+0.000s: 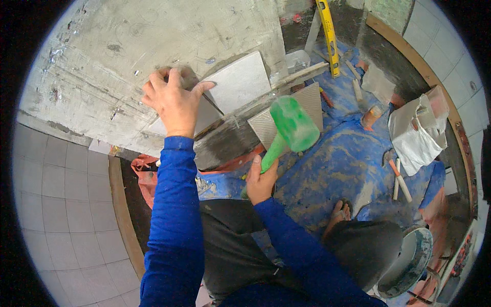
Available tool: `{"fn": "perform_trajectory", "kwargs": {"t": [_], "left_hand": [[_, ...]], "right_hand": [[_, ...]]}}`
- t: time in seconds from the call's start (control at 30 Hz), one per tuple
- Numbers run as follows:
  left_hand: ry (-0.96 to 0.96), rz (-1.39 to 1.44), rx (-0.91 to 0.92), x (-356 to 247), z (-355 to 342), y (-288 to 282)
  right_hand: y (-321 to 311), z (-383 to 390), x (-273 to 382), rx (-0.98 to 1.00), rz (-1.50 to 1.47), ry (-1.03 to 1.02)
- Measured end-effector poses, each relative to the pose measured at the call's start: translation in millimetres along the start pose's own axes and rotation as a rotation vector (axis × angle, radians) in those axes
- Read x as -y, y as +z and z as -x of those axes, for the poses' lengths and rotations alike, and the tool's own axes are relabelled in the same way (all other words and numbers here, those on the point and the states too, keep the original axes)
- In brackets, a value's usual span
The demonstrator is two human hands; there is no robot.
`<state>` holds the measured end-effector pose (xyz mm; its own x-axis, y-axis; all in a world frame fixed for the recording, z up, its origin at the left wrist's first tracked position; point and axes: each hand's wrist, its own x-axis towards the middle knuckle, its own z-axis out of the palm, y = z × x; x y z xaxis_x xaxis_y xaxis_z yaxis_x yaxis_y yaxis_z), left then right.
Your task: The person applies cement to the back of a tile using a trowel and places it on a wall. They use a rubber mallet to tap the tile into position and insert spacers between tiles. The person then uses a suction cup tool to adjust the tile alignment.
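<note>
A: Doing what with the right hand [262, 183]?

B: Gripping the handle of a green mallet [295, 125], with fingers closed round it, just off centre toward five o'clock. Pointing the head up toward one o'clock, so as to cover part of a ribbed tile [313, 102] in this view.

A: And with the left hand [176, 100]?

B: Bending the fingers at ten o'clock, with the thumb spread toward two o'clock. Lying over a pale grey tile [205, 116], with the thumb tip by the near edge of a white tile [243, 84] at twelve o'clock. Can't tell whether gripping anything; hidden too much by the hand itself.

A: See anything further round?

B: Can make out a yellow spirit level [329, 36] at one o'clock, and a white bag [414, 135] at three, on a smeared blue sheet [337, 158]. Must add a bucket [428, 245] with a grimy rim at four, and grey square tiles [59, 204] in rows between eight and nine.
</note>
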<state>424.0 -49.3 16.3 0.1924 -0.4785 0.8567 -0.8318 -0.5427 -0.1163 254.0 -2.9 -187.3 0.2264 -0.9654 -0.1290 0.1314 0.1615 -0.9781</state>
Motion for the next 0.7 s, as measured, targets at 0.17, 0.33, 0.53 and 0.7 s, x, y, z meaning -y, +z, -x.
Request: {"fn": "perform_trajectory", "kwargs": {"t": [0.17,0.33,0.53,0.7], "left_hand": [[0.028,0.051,-0.009,4.0,0.4,4.5],[-0.039,0.13,0.021,1.3,1.5,-6.6],[-0.084,0.1,0.034,-4.6,-0.5,-9.5],[-0.084,0.075,-0.056,-9.5,3.8,-9.3]], "right_hand": [[13.4,-11.9,-20.3,0.107,0.41,-0.068],[4.5,0.3,-0.8,0.181,0.305,-0.044],[-13.6,9.2,18.6,0.064,0.253,-0.151],[-10.7,27.2,19.1,-0.029,0.156,-0.215]]}}
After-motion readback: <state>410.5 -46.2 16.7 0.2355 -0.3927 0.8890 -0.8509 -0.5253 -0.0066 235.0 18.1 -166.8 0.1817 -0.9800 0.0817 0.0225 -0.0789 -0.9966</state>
